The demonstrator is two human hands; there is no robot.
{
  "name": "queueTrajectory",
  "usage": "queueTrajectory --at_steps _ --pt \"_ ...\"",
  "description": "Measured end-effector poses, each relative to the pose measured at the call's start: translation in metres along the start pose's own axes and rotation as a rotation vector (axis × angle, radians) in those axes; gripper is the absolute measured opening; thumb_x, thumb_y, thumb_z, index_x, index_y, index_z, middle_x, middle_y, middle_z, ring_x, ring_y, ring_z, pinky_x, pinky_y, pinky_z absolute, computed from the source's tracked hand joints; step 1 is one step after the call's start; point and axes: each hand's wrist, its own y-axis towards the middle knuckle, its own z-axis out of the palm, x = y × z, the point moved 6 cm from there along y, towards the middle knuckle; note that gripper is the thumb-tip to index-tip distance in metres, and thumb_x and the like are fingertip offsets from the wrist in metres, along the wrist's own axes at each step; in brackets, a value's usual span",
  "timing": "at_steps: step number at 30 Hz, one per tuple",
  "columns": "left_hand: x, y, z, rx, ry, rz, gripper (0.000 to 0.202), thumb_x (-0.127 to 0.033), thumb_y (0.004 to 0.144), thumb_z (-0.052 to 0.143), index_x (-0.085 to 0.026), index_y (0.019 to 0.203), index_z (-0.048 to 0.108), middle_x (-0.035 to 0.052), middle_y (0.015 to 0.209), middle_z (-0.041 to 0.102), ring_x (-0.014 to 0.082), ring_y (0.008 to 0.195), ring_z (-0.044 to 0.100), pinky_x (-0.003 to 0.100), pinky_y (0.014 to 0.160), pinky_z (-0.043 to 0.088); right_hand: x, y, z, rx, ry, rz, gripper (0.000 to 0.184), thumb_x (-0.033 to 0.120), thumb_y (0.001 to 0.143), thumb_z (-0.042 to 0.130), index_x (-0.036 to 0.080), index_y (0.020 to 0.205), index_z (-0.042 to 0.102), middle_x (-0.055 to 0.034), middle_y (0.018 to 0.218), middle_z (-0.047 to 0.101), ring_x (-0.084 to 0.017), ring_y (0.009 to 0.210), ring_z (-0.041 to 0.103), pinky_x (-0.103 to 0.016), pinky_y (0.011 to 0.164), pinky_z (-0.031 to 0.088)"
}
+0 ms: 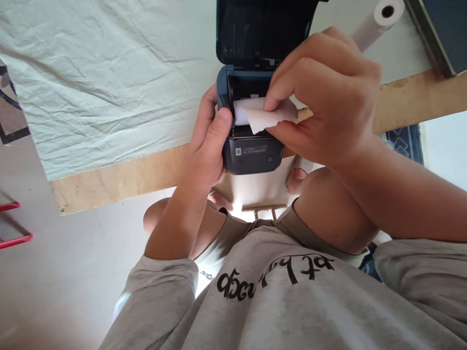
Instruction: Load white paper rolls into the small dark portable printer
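A small dark receipt printer point(251, 158) is tilted up at the table's front edge, its black lid point(264, 34) swung back. My left hand point(209, 138) grips the printer's left side, thumb on the rim of the opening. Inside the opening lies a white paper roll point(240, 113). My right hand point(323, 97) pinches the loose, torn-edged end of the paper point(268, 118) between thumb and fingers, over the opening. A label and a power button show on the printer's front face. Part of the printer's right side is hidden behind my right hand.
Another white paper roll point(379, 22) lies at the upper right, beside a dark flat object with a metal edge point(445, 34). A wrinkled pale cloth point(109, 87) covers the table, whose wooden edge point(120, 177) shows. Red bars point(16, 240) are at the far left.
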Motion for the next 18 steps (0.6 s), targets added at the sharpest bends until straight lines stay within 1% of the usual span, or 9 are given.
queueTrajectory --at_steps 3,5,7,9,10,12,15,16,18 --pt "-0.003 -0.001 0.003 0.052 -0.042 -0.042 0.039 -0.055 0.087 0.062 -0.026 0.113 0.065 0.0029 0.109 0.065 0.0213 0.106 0.06 0.032 0.092 0.05 0.008 -0.004 -0.002 -0.006 0.015 -0.068 0.008 0.016 0.081 0.056 0.023 0.082 0.054 0.0009 0.086 0.066 -0.016 0.08 0.058 -0.033 0.071 0.043" --pt "0.0 0.0 0.001 0.087 -0.001 -0.049 0.038 -0.053 0.087 0.064 -0.027 0.114 0.064 0.0031 0.11 0.062 0.0211 0.106 0.059 0.031 0.091 0.051 0.014 -0.008 -0.001 0.036 0.026 -0.137 0.01 0.02 0.081 0.062 0.024 0.084 0.052 0.0019 0.087 0.066 -0.016 0.077 0.055 -0.034 0.067 0.04" --pt "0.005 0.003 -0.004 0.116 -0.008 0.026 0.05 -0.062 0.076 0.07 -0.034 0.117 0.062 -0.0003 0.104 0.062 0.0197 0.096 0.061 0.031 0.082 0.054 0.018 -0.011 0.003 0.093 0.018 -0.182 0.015 0.029 0.082 0.067 0.025 0.087 0.053 0.0025 0.09 0.067 -0.017 0.078 0.055 -0.036 0.066 0.038" --pt "0.015 0.006 -0.011 0.107 0.061 0.054 0.067 -0.052 0.063 0.084 -0.037 0.123 0.058 -0.0006 0.106 0.063 0.0242 0.105 0.062 0.035 0.088 0.055 0.016 -0.013 0.006 0.151 0.014 -0.177 0.022 0.044 0.084 0.066 0.025 0.09 0.056 0.0015 0.094 0.068 -0.018 0.082 0.057 -0.038 0.068 0.039" --pt "0.02 0.007 -0.015 0.091 0.094 0.05 0.072 -0.05 0.061 0.085 -0.037 0.125 0.056 -0.0002 0.108 0.064 0.0265 0.11 0.061 0.038 0.092 0.054 0.013 -0.013 0.006 0.149 0.033 -0.162 0.028 0.051 0.085 0.063 0.025 0.091 0.057 0.0003 0.096 0.068 -0.019 0.084 0.058 -0.039 0.07 0.04" --pt "0.026 0.009 -0.019 0.07 0.131 0.041 0.077 -0.048 0.059 0.086 -0.038 0.128 0.054 0.001 0.112 0.065 0.0297 0.118 0.06 0.041 0.099 0.053 0.008 -0.012 0.0 0.072 0.109 -0.132 0.032 0.055 0.087 0.057 0.023 0.09 0.058 -0.0018 0.094 0.067 -0.019 0.084 0.059 -0.04 0.074 0.044" --pt "0.025 0.008 -0.018 0.066 0.147 0.039 0.079 -0.049 0.06 0.085 -0.037 0.13 0.053 0.002 0.118 0.064 0.0305 0.121 0.059 0.044 0.101 0.053 -0.005 -0.011 -0.017 -0.134 0.172 0.0 0.02 0.041 0.089 0.054 0.022 0.091 0.057 -0.0025 0.089 0.064 -0.017 0.088 0.06 -0.037 0.08 0.049" --pt "0.022 0.008 -0.016 0.071 0.155 0.042 0.078 -0.048 0.059 0.085 -0.037 0.129 0.053 0.0019 0.118 0.064 0.03 0.12 0.059 0.043 0.101 0.053 -0.012 -0.012 -0.021 -0.16 0.171 0.097 0.018 0.038 0.089 0.053 0.023 0.096 0.057 -0.0023 0.093 0.063 -0.016 0.091 0.06 -0.035 0.081 0.049" --pt "0.018 0.007 -0.013 0.082 0.175 0.051 0.074 -0.045 0.06 0.084 -0.037 0.128 0.054 0.0016 0.118 0.064 0.0283 0.118 0.06 0.042 0.1 0.053 -0.024 -0.017 -0.025 -0.145 0.186 0.317 0.026 0.04 0.089 0.049 0.029 0.113 0.052 -0.0012 0.11 0.058 -0.018 0.103 0.059 -0.035 0.084 0.05"
